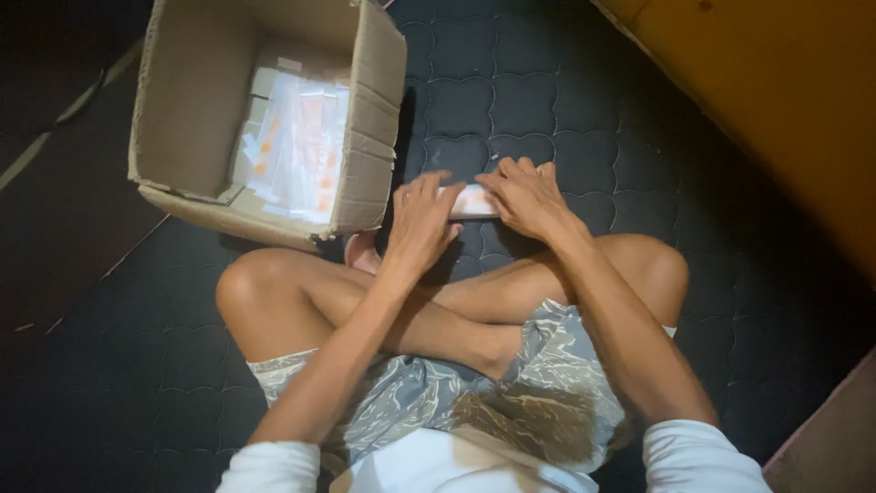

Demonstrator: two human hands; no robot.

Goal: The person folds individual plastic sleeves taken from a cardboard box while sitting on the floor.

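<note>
An open cardboard box (196, 110) sits on the dark quilted mattress (511, 91) toward its far left edge, holding clear plastic packets (297, 146) with orange marks, stacked flat against its right wall. Just right of the box, in front of the crossed legs, the left hand (420, 219) and right hand (527, 196) both grip a small flat white packet (473, 201), fingers closed over its ends.
</note>
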